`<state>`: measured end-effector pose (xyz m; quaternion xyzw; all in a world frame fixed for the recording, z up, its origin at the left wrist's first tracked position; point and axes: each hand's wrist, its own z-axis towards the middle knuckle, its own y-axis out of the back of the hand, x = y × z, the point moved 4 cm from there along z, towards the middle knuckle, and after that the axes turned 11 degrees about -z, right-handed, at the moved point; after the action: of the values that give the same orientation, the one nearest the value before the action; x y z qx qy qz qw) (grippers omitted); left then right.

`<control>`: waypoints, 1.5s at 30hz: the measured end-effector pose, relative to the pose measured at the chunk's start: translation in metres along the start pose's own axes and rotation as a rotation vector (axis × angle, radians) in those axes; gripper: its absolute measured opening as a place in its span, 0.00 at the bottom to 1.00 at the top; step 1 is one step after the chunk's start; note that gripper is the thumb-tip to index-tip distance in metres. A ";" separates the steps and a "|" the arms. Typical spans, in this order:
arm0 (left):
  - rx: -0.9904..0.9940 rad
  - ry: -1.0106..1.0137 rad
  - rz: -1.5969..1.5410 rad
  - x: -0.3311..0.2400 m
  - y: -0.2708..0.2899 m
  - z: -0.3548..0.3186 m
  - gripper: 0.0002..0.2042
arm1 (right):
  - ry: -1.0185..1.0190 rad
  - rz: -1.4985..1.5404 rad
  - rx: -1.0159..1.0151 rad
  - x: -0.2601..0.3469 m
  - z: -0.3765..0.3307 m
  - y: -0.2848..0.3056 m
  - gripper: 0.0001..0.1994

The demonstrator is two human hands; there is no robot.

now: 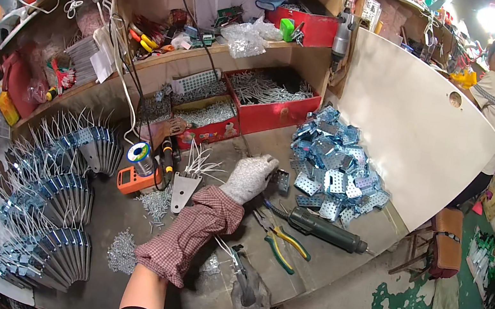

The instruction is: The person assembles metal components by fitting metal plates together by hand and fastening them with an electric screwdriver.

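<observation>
My left hand (248, 179), in a pale knitted glove, reaches over the middle of the bench. Its fingers curl closed at the edge of a dark perforated metal plate (282, 181), apart from the pile of bluish perforated plates (334, 162). Low in front, my gloved right hand (253, 304) closes on a narrow metal bracket with white wires (238, 262), seen nearly edge-on. Pliers (286, 246) with yellow-green handles lie between the hands and a dark green electric screwdriver (326, 228). Left of my left hand is a grey bracket (184, 191) with white wires.
Rows of wired metal brackets (68, 200) fill the left side. Small screws (123, 251) lie loose near my left forearm. A solder spool (140, 157) stands by an orange meter (135, 181). Behind are red boxes of screws (276, 117). Another person (493, 116) stands far right.
</observation>
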<state>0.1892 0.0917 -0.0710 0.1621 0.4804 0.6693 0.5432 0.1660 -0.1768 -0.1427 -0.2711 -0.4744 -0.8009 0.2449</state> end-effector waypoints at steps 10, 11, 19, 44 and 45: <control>0.133 0.051 -0.055 0.010 -0.018 0.011 0.14 | -0.018 0.009 -0.019 0.010 0.007 0.010 0.27; 0.014 0.004 -0.080 -0.001 -0.017 0.019 0.14 | -0.016 0.005 -0.023 0.010 0.007 0.010 0.27; 0.127 0.032 -0.198 -0.004 -0.096 0.081 0.13 | 0.013 -0.119 -0.054 0.000 -0.015 -0.008 0.25; 0.044 0.366 0.013 0.039 0.010 0.014 0.21 | -0.018 -0.052 -0.060 0.015 -0.002 0.005 0.26; 0.244 0.455 0.068 0.035 -0.002 0.019 0.28 | -0.051 -0.035 -0.051 0.009 -0.003 0.007 0.26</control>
<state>0.1918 0.1311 -0.0745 0.0878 0.6617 0.6435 0.3746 0.1632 -0.1835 -0.1339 -0.2892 -0.4647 -0.8097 0.2117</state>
